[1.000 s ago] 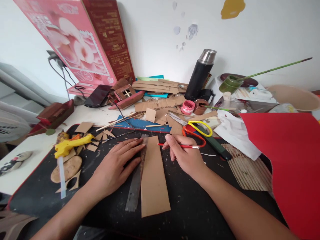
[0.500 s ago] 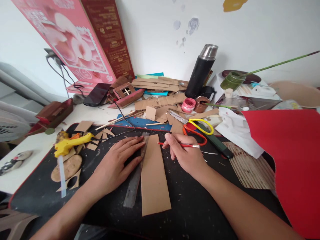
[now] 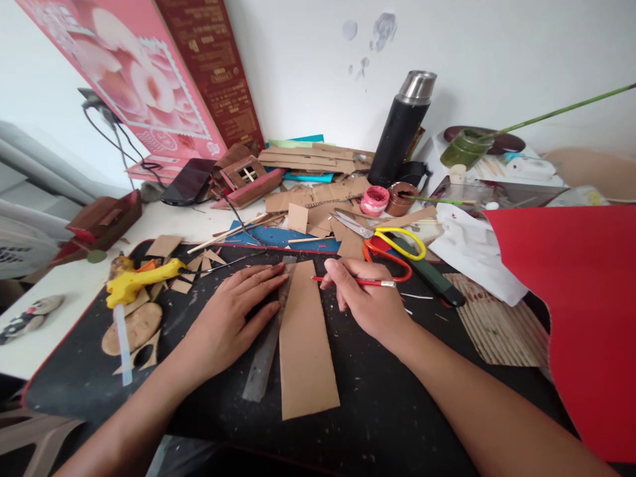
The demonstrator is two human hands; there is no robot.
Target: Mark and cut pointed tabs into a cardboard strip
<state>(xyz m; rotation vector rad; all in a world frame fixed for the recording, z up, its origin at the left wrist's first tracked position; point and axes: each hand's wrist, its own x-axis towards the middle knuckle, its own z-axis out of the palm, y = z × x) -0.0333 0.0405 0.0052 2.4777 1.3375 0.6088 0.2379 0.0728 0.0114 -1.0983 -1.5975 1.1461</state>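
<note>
My left hand (image 3: pixel 238 311) lies flat with its fingers stretched out, the fingertips resting on a clear ruler (image 3: pixel 263 361). Along the ruler's right side lies a long strip of brown cardboard (image 3: pixel 308 351), its far end narrowed by a slanted left edge. Between the fingers of my right hand (image 3: pixel 368 298) is a red pencil (image 3: pixel 352 281). Its tip points left, over the strip's far right edge. Just beyond that hand are scissors (image 3: pixel 380 238) with one yellow and one orange handle, partly over a dark green cutter (image 3: pixel 437 281).
A yellow glue gun (image 3: pixel 144 281) lies left on the black mat (image 3: pixel 209 417) among cardboard scraps. Paint jars (image 3: pixel 374 201) and a black thermos (image 3: pixel 401 132) stand at the back. Corrugated cardboard (image 3: pixel 501 324) and a red sheet (image 3: pixel 586 318) lie right. A phone (image 3: pixel 189 182) sits back left.
The view has shifted slightly, so most things sit a little higher in the picture. Both hands, the ruler, the pencil and the strip keep nearly the same places relative to each other.
</note>
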